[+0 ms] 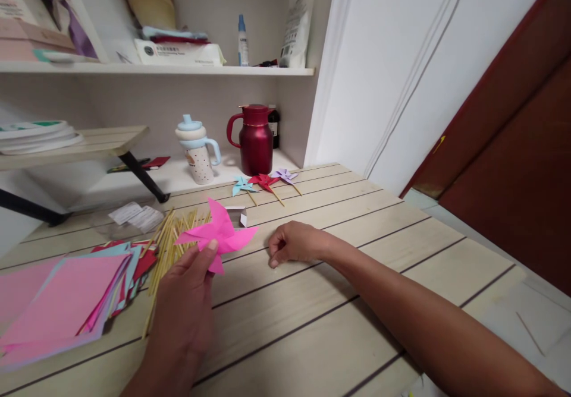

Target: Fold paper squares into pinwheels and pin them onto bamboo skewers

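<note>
A: Where is the pink pinwheel (218, 233)?

B: Up in the left hand (185, 290), above the table (276, 308) and just in front of the sticks (167, 248). The thumb presses near its middle and the fingers go behind, so it is pinched.

A: Is it heavy?

B: I think it's very light, because it looks like paper. It may be a bit stiff at the folds, but a hard squeeze could squash it. Not too slippery, I guess.

A: Where would you hold it?

B: By the middle, where the folds meet. Its four arms look bendy, so I'd stay off them. The pointy tips would crumple first.

A: And the right hand (294, 243)?

B: It's curled up, low at the table, thumb close to the fingers. I can't tell if it has something tiny inside.

A: What else, big to small?

B: The table has pale planks with dark lines, like wood. The paper pile (66, 299) is flat, with pink sheets on top. The jug (256, 144) is round, red and shiny. The cup (200, 162) has spots and a blue handle. The sticks are thin, straight and messy. Then come a blue pinwheel (243, 186), a red pinwheel (264, 182) and a purple pinwheel (284, 175), all folded and pointy.
</note>
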A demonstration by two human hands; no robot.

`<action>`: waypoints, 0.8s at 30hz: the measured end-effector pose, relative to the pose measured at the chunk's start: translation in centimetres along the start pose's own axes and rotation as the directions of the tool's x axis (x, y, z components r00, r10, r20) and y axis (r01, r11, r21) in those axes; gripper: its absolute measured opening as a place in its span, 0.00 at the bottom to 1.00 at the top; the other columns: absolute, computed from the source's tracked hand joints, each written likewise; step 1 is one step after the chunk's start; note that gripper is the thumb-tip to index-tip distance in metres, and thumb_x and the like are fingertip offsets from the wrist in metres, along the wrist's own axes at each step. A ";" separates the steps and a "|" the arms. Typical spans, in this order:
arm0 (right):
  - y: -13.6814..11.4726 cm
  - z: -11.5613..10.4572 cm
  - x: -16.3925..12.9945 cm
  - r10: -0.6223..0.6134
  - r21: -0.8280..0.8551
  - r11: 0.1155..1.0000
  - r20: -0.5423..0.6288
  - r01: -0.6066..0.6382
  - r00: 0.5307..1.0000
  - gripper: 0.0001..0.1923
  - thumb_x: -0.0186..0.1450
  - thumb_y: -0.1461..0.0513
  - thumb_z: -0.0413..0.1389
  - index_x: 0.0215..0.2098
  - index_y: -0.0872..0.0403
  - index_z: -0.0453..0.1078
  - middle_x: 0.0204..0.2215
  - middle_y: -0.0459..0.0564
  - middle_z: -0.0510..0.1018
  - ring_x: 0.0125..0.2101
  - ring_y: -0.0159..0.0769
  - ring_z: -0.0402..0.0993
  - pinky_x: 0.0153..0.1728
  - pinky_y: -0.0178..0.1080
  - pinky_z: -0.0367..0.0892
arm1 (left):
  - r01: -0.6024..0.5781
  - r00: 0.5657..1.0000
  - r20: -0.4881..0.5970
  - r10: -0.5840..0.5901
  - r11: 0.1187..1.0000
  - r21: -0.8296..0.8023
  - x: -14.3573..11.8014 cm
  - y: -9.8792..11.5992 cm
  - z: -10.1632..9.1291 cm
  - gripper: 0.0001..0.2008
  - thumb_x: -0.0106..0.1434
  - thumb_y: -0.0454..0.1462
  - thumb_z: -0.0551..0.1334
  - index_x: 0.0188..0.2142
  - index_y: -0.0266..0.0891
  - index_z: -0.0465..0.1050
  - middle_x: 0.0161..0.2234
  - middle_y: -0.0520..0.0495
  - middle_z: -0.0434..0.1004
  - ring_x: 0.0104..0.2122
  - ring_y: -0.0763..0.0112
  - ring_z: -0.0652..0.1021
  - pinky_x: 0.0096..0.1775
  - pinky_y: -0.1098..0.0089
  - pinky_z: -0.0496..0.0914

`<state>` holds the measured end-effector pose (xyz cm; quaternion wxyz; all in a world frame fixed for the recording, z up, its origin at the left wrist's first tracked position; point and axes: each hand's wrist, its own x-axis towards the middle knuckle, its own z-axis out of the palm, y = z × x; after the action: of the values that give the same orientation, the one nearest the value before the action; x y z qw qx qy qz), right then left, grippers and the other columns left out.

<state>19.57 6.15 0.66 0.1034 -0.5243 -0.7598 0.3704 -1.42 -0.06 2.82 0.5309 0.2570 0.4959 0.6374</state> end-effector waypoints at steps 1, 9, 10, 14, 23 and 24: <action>-0.1 0.0 0.0 -0.002 -0.005 1.000 -0.006 0.002 1.000 0.10 0.51 0.55 0.67 0.23 0.52 0.74 0.19 0.39 0.72 0.24 0.30 0.66 0.26 0.33 0.55 | 0.005 1.000 0.003 -0.005 1.000 -0.018 0.1 -0.1 0.0 0.11 0.42 0.36 0.75 0.27 0.39 0.79 0.27 0.55 0.74 0.30 0.77 0.70 0.32 0.78 0.66; -0.2 0.3 0.1 0.018 -0.007 1.000 -0.074 -0.018 0.997 0.10 0.51 0.56 0.67 0.23 0.52 0.74 0.20 0.39 0.73 0.25 0.30 0.67 0.26 0.32 0.55 | 0.031 0.999 0.014 -0.031 0.999 -0.033 0.2 -0.2 -0.2 0.12 0.41 0.36 0.76 0.27 0.39 0.79 0.27 0.56 0.74 0.31 0.78 0.70 0.34 0.78 0.66; -0.2 0.4 0.1 0.022 -0.007 1.000 -0.083 -0.023 0.996 0.10 0.51 0.56 0.67 0.23 0.52 0.75 0.19 0.39 0.74 0.25 0.30 0.67 0.26 0.32 0.56 | 0.036 0.999 0.008 -0.036 0.999 -0.032 0.2 -0.2 -0.2 0.11 0.42 0.36 0.75 0.27 0.39 0.79 0.28 0.56 0.74 0.31 0.78 0.70 0.34 0.78 0.66; -0.4 0.4 0.1 0.032 -0.022 0.999 -0.116 -0.035 0.993 0.09 0.53 0.55 0.66 0.24 0.52 0.77 0.19 0.40 0.75 0.24 0.30 0.67 0.26 0.33 0.55 | 0.051 0.999 -0.006 -0.051 0.998 -0.024 0.1 -0.2 -0.2 0.09 0.44 0.37 0.75 0.26 0.40 0.80 0.28 0.56 0.74 0.32 0.77 0.70 0.34 0.78 0.66; 0.0 0.7 0.4 -0.041 -0.066 0.997 -0.152 0.031 0.988 0.07 0.55 0.58 0.65 0.25 0.52 0.76 0.22 0.41 0.76 0.26 0.30 0.68 0.28 0.32 0.56 | 0.040 0.999 0.030 -0.039 0.999 -0.030 0.0 -0.3 0.0 0.09 0.43 0.37 0.75 0.25 0.40 0.79 0.26 0.56 0.72 0.30 0.76 0.69 0.32 0.78 0.66; 0.1 0.7 0.4 -0.047 -0.068 0.997 -0.157 0.037 0.986 0.06 0.56 0.58 0.65 0.25 0.52 0.76 0.23 0.41 0.76 0.27 0.31 0.68 0.28 0.32 0.56 | 0.040 0.999 0.027 -0.039 0.999 -0.033 -0.1 -0.2 0.0 0.09 0.43 0.37 0.75 0.25 0.40 0.79 0.26 0.56 0.72 0.30 0.76 0.69 0.32 0.78 0.66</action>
<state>19.03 6.21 0.02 0.1541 -0.5392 -0.7717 0.3002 -1.33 -0.13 2.62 0.5542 0.2464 0.4830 0.6315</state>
